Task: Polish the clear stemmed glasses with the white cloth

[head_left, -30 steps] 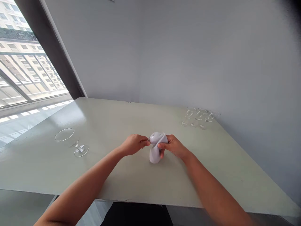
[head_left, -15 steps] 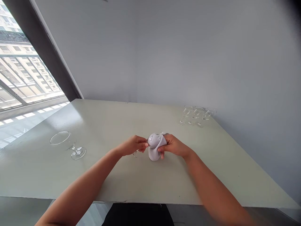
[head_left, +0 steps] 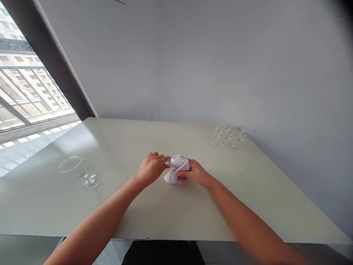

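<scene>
Over the middle of the table, my left hand (head_left: 152, 167) pinches a clear stemmed glass (head_left: 173, 162) at its stem, with the glass tipped on its side and its bowl toward the right. My right hand (head_left: 193, 172) is closed on a white cloth (head_left: 172, 177). Some of the cloth shows through the bowl, and the rest hangs below it. The fingers of my right hand partly hide the rim. A second stemmed glass (head_left: 92, 181) stands upright on the left of the table, away from my hands.
Several clear stemmed glasses (head_left: 230, 133) stand grouped at the table's back right, near the wall (head_left: 248, 73). The pale table (head_left: 132, 136) has its front edge just before my body. A window (head_left: 30, 81) is on the far left.
Both hands have shifted slightly left with the glass and cloth. My left hand has turned, its back now more upward, and the cloth's hanging part has swung left.
</scene>
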Available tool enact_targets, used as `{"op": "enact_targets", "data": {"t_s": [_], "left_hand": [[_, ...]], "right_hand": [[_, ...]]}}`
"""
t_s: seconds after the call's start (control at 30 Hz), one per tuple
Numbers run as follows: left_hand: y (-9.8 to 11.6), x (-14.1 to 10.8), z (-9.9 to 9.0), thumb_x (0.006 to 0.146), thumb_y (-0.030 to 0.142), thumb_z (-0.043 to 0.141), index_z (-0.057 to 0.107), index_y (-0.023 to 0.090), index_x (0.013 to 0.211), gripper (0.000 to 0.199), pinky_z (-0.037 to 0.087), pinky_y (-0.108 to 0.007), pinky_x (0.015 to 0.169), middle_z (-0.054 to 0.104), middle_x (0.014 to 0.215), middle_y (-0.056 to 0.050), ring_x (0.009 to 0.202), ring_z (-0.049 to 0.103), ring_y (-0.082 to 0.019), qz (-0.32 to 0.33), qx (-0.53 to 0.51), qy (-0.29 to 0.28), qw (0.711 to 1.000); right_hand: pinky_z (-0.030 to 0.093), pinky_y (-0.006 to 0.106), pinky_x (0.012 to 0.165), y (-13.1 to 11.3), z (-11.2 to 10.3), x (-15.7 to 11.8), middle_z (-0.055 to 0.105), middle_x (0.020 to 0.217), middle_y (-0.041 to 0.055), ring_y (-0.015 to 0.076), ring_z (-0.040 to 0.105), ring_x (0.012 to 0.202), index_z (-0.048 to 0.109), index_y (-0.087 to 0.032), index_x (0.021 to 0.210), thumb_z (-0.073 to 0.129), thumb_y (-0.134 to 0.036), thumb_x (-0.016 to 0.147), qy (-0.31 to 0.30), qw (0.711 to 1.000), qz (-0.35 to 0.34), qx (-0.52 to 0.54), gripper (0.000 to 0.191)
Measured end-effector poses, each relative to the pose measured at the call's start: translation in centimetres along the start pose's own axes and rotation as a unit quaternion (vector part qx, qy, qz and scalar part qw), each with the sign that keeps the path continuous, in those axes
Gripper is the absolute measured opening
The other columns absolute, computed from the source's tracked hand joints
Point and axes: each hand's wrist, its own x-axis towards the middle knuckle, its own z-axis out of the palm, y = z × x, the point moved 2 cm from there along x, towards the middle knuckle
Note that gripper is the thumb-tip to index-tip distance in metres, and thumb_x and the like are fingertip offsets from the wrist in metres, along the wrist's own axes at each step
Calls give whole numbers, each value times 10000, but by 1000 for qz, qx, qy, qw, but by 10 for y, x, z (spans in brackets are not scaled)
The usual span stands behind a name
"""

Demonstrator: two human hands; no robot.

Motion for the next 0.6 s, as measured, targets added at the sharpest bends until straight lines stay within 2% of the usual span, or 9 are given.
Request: {"op": "enact_targets", "data": {"t_s": [0.07,0.1,0.2,0.23,0.3,0.37,0.47,0.53,0.6], "left_hand": [[0,0,0,792,383,490,647,232,813,219,339,-250,568,518,574,8,591,437,-129,-42,-131,-96,986],[1,0,0,772,415,500,649,222,774,244,343,-239,540,498,562,14,564,430,-119,-65,-200,-153,966],[6,1,0,724,479,522,648,189,766,319,382,-238,513,454,544,18,520,427,-105,-120,-366,-299,873],[6,1,-1,714,490,527,645,179,777,338,399,-246,521,446,541,17,521,435,-107,-131,-400,-327,846],[5,2,0,702,498,536,633,168,770,351,419,-260,538,438,539,18,519,444,-107,-154,-442,-347,813],[0,1,1,695,496,544,603,166,709,335,414,-258,534,443,534,19,508,448,-104,-179,-443,-334,813],[-10,0,5,688,495,542,516,167,588,343,357,-232,475,455,508,20,468,435,-96,-221,-383,-282,851],[-15,-1,7,695,493,521,480,172,559,351,316,-222,444,462,488,19,445,424,-96,-241,-329,-244,880],[-14,-1,9,709,465,498,491,179,568,319,299,-218,439,480,491,18,439,428,-99,-240,-266,-214,909]], "right_hand": [[467,301,657,-8,-7,-4,638,653,11,177,605,682,670,-179,697,654,-300,700,-30,996,-23,-87,122],[459,303,692,-12,-11,-6,644,691,10,181,598,727,674,-185,684,645,-285,705,-46,991,-36,-122,106],[440,314,747,-22,-23,-11,648,781,7,192,576,804,686,-193,707,608,-269,733,-82,978,-72,-177,113],[438,318,749,-25,-28,-13,644,783,7,194,572,805,688,-193,720,593,-275,745,-88,976,-78,-181,128],[438,325,745,-28,-40,-16,634,764,10,201,569,799,687,-190,702,578,-291,756,-79,977,-87,-180,158],[436,340,751,-32,-53,-20,631,751,16,215,565,809,686,-197,677,571,-298,760,-25,977,-95,-191,174],[411,385,816,-41,-62,-26,652,833,32,252,550,908,704,-232,785,539,-294,785,100,958,-135,-230,176],[362,428,888,-47,-51,-26,650,976,48,276,521,1001,679,-252,958,529,-305,796,135,930,-177,-292,227],[300,463,946,-49,-27,-22,601,1132,58,293,479,1082,626,-264,1080,551,-344,786,104,894,-209,-382,313]]}}
